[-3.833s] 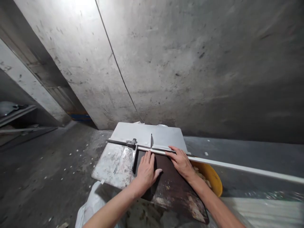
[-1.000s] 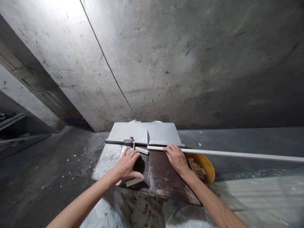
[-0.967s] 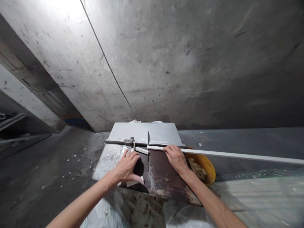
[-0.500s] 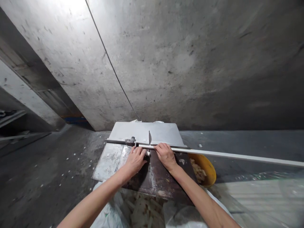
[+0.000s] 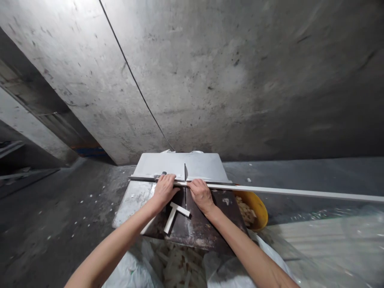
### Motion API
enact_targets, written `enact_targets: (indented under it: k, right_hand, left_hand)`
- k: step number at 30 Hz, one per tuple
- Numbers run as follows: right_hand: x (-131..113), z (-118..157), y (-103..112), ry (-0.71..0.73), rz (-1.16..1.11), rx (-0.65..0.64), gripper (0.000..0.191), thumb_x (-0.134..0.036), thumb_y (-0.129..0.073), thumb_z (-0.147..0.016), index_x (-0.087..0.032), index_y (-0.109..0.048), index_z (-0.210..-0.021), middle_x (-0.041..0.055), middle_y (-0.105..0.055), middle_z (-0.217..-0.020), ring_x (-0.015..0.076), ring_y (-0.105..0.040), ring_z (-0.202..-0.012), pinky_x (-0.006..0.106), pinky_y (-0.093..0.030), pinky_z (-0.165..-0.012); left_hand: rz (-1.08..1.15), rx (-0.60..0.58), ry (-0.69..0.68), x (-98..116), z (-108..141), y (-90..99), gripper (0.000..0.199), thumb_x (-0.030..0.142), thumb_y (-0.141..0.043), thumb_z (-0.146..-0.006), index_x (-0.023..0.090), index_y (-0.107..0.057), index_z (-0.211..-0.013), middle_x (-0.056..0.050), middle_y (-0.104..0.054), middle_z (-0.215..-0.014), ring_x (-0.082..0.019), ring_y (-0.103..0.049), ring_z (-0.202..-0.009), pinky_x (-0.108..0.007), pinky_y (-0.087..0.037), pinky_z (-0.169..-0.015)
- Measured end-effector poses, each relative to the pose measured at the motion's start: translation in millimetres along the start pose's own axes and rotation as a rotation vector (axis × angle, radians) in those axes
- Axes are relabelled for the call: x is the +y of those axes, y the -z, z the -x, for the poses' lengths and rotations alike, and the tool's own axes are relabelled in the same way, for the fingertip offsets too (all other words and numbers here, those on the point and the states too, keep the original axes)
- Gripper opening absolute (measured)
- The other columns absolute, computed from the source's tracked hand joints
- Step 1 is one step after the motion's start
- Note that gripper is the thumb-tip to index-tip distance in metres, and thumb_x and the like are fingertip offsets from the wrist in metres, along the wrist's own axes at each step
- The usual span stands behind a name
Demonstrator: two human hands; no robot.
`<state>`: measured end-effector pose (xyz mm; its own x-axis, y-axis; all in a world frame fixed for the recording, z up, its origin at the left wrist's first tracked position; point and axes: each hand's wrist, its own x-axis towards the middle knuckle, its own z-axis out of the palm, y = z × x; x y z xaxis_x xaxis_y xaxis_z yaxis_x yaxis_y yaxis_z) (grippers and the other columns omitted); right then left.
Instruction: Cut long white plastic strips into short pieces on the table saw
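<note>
The 2 short white strips (image 5: 181, 210), earlier apart, now lie together.

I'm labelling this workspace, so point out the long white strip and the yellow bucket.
Long white strip (image 5: 306, 193): head view, on the length overhanging the table (image 5: 204, 160).
Yellow bucket (image 5: 262, 213): head view, on its bare wall.

One left hand (image 5: 165, 190) and one right hand (image 5: 201, 195) are touching one long white strip (image 5: 285, 191). At least two short white strips (image 5: 180, 209) are lying on one table saw (image 5: 207, 166), where one blade (image 5: 185, 172) is standing. One yellow bucket (image 5: 263, 210) is holding many offcuts (image 5: 246, 213), too many to count. One dark cord (image 5: 129, 69) is crossing one wall (image 5: 234, 100).
</note>
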<state>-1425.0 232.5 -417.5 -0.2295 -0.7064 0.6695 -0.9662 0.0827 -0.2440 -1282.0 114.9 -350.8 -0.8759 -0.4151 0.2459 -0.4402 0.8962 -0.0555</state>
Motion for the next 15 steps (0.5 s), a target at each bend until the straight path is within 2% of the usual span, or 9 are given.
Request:
enact_targets:
  k: [2, 4, 7, 10, 15]
  right_hand:
    - [6, 5, 7, 0.015, -0.006, -0.008, 0.020, -0.011, -0.051, -0.093, -0.020, -0.068, -0.097, 0.0044, -0.063, -0.086, 0.0202, -0.053, -0.087, 0.030, -0.038, -0.082]
    - [19, 14, 16, 0.017, -0.003, -0.007, 0.020, -0.014, -0.050, -0.095, -0.021, -0.066, -0.104, 0.0045, -0.065, -0.093, 0.0195, -0.055, -0.090, 0.031, -0.038, -0.084]
    - [46, 25, 25, -0.071, 0.044, 0.017, 0.015, -0.019, -0.051, -0.095, -0.021, -0.065, -0.099, 0.0055, -0.065, -0.095, 0.0203, -0.055, -0.091, 0.032, -0.038, -0.084]
    - [68, 21, 22, -0.133, 0.071, 0.023, 0.014, -0.019, -0.052, -0.095, -0.021, -0.065, -0.090, 0.0049, -0.063, -0.090, 0.0205, -0.054, -0.088, 0.031, -0.039, -0.082]
    - [73, 5, 16, -0.135, 0.084, 0.031, 0.017, -0.016, -0.051, -0.095, -0.020, -0.065, -0.086, 0.0045, -0.061, -0.084, 0.0205, -0.053, -0.086, 0.031, -0.039, -0.081]
  left_hand:
    - [-0.015, -0.033, 0.016, 0, -14, -4.7, 0.020, 0.028, -0.065, -0.087, 0.019, -0.050, -0.098, -0.007, -0.066, -0.092, -0.026, -0.062, -0.091, -0.037, -0.044, -0.086]
    - [-0.031, -0.055, 0.042, 2, -20, -9.2, 0.014, 0.029, -0.061, -0.090, 0.020, -0.050, -0.092, -0.007, -0.065, -0.086, -0.026, -0.062, -0.086, -0.036, -0.044, -0.082]
    - [-0.045, -0.073, 0.061, 0, -25, -12.8, 0.013, 0.031, -0.058, -0.092, 0.021, -0.049, -0.092, -0.007, -0.064, -0.089, -0.025, -0.061, -0.089, -0.035, -0.043, -0.082]
    - [-0.055, -0.076, 0.085, -4, -39, -14.3, 0.014, 0.031, -0.058, -0.092, 0.020, -0.050, -0.094, -0.007, -0.064, -0.091, -0.025, -0.060, -0.090, -0.034, -0.042, -0.082]
    - [-0.057, -0.064, 0.074, -4, -53, -14.0, 0.009, 0.027, -0.056, -0.093, 0.018, -0.056, -0.093, -0.008, -0.063, -0.093, -0.024, -0.059, -0.091, -0.034, -0.043, -0.082]
